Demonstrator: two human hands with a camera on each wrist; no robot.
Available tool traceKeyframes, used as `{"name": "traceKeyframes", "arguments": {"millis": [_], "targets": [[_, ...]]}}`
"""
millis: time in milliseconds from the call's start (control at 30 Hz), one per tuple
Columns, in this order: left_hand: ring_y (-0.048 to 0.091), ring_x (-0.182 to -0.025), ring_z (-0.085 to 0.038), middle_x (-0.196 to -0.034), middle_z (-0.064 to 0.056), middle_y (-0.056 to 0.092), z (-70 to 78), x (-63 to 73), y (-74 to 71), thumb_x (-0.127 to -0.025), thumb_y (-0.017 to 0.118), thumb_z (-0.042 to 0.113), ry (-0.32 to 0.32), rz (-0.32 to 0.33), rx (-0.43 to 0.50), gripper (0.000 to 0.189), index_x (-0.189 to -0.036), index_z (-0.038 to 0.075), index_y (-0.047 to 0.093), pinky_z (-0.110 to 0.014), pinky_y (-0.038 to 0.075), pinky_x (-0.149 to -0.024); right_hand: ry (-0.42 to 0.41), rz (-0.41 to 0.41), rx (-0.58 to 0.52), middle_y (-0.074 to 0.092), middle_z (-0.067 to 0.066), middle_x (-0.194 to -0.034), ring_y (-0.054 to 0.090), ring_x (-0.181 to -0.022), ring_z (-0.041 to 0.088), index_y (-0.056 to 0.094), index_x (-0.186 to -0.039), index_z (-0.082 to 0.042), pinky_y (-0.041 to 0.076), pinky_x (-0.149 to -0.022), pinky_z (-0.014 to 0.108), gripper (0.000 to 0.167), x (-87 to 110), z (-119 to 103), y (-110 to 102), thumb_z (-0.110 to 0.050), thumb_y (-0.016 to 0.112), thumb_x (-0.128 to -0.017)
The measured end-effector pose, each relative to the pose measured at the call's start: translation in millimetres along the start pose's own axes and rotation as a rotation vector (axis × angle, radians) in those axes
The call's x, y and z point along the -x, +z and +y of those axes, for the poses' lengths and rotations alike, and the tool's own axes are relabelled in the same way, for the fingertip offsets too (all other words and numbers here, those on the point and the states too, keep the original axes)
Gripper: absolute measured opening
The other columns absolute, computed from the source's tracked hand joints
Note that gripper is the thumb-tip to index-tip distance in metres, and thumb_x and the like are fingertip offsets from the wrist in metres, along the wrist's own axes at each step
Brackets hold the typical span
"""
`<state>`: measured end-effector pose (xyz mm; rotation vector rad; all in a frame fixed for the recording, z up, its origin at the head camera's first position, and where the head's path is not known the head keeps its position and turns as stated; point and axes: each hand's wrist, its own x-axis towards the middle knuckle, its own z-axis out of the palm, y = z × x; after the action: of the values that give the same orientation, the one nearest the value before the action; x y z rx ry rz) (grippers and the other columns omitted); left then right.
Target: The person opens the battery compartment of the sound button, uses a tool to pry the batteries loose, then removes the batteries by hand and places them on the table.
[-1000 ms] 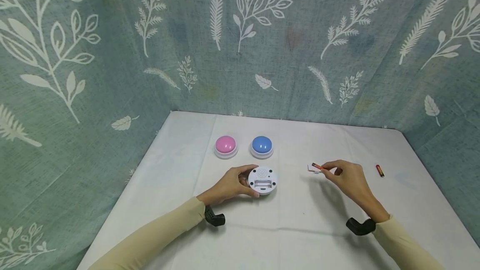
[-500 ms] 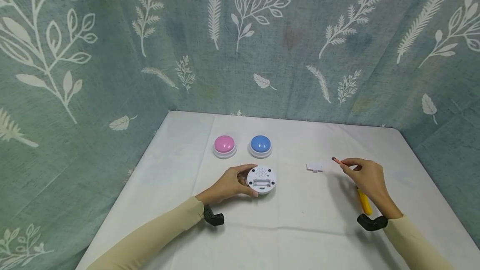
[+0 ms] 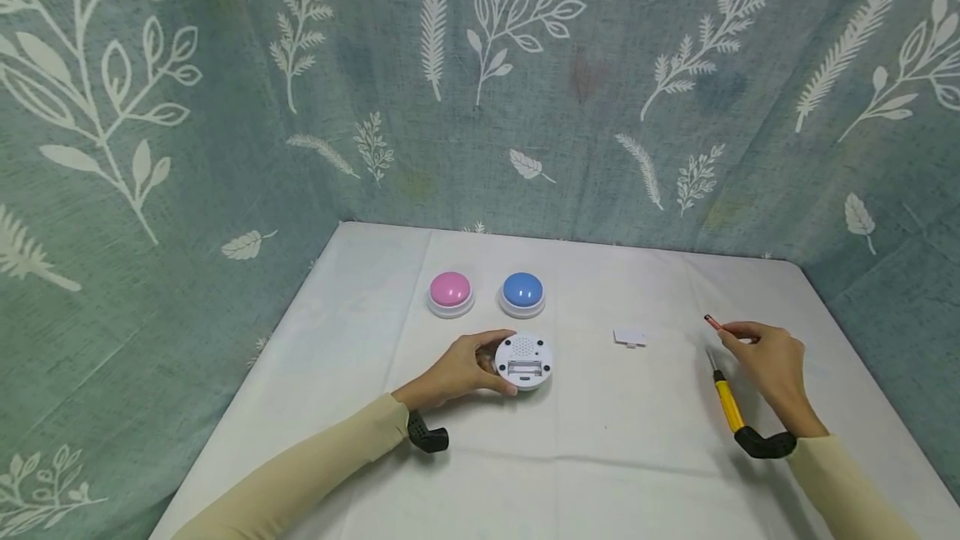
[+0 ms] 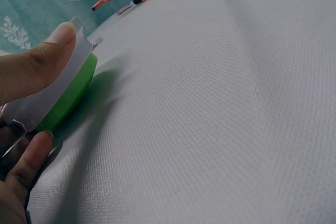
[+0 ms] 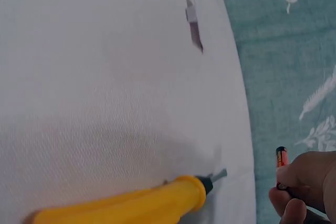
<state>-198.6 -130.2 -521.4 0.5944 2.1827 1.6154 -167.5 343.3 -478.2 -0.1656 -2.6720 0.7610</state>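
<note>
In the head view my left hand (image 3: 461, 373) grips a round push button (image 3: 524, 347) by its side, thumb at the near edge. Its white base faces up, with an uncovered battery compartment (image 3: 524, 369). The left wrist view shows its green dome (image 4: 73, 90) turned down towards the cloth. Over on the right, my right hand (image 3: 768, 361) pinches a small red and black battery (image 3: 712, 322) between thumb and fingertips. The right wrist view has that battery (image 5: 282, 156) pointing up from the fingers.
A yellow-handled screwdriver (image 3: 727, 402) lies beside the right wrist. Between the hands rests a small white battery cover (image 3: 629, 338). Behind the held button stand a pink push button (image 3: 450, 290) and a blue one (image 3: 522, 290). A patterned green cloth (image 3: 555, 148) hangs behind the table.
My right hand has moved right with the battery, away from the white cover, uncovering the screwdriver. A second battery lying on the right is now hidden behind it. My left hand keeps its place.
</note>
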Motion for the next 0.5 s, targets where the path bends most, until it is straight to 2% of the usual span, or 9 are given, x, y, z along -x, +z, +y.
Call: {"name": "traceKeyframes", "arguments": {"millis": [133,233,500], "targets": [[0.065,-0.083,-0.019,-0.119,0.003,0.068,-0.5,1.0,0.3,-0.068,0.099,0.025,0.001,0.005,-0.007,0.094,-0.15,0.019,0.053,-0.026,0.053,-0.075,0.039,0.001,0.009,0.074,0.024,-0.097,0.061,-0.08,0.034,0.077,-0.109,0.005,0.036,-0.065,0.037,0.031,-1.3,9.9,-1.5,-0.024,0.069,-0.098],[0.064,-0.083,-0.019,-0.12,0.004,0.068,-0.4,1.2,0.1,-0.067,0.099,0.026,0.0,0.008,-0.011,0.095,-0.15,0.019,0.053,-0.026,0.053,-0.075,0.07,0.0,0.011,0.074,0.026,-0.098,0.061,-0.085,0.038,0.076,-0.109,0.007,0.034,-0.067,0.039,0.032,-1.3,15.6,-2.5,-0.023,0.068,-0.098],[0.066,-0.084,-0.019,-0.12,0.003,0.068,-0.3,0.4,-0.5,-0.067,0.099,0.025,-0.002,0.01,-0.013,0.095,-0.15,0.017,0.053,-0.027,0.054,-0.076,0.136,-0.001,0.032,0.073,0.028,-0.099,0.061,-0.084,0.039,0.074,-0.108,0.009,0.035,-0.066,0.039,0.035,0.2,25.6,-4.4,-0.023,0.068,-0.098]]}}
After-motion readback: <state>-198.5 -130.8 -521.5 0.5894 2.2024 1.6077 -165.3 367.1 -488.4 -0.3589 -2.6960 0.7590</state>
